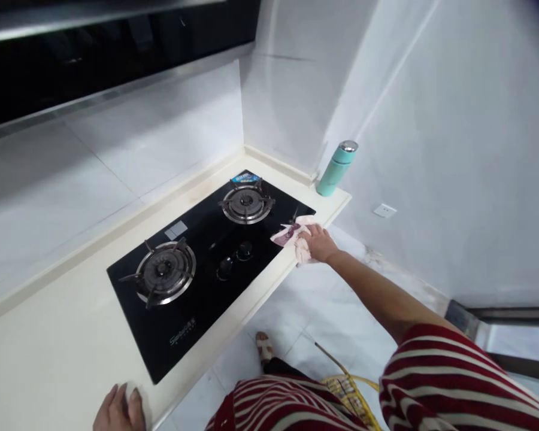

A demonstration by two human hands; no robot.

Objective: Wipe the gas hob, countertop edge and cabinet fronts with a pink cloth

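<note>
Right hand closed on a bunched pink-and-white cloth, which lies across the stove's right front corner and hangs over the edge of the pale surface; left hand rests there near the stove's left front corner, fingers loosely bent, nothing seen in it. Work at that corner looks underway, judging by the cloth; burners and knobs sit in place, cloth off them, and how much glass is finished or left cannot be told.
</note>
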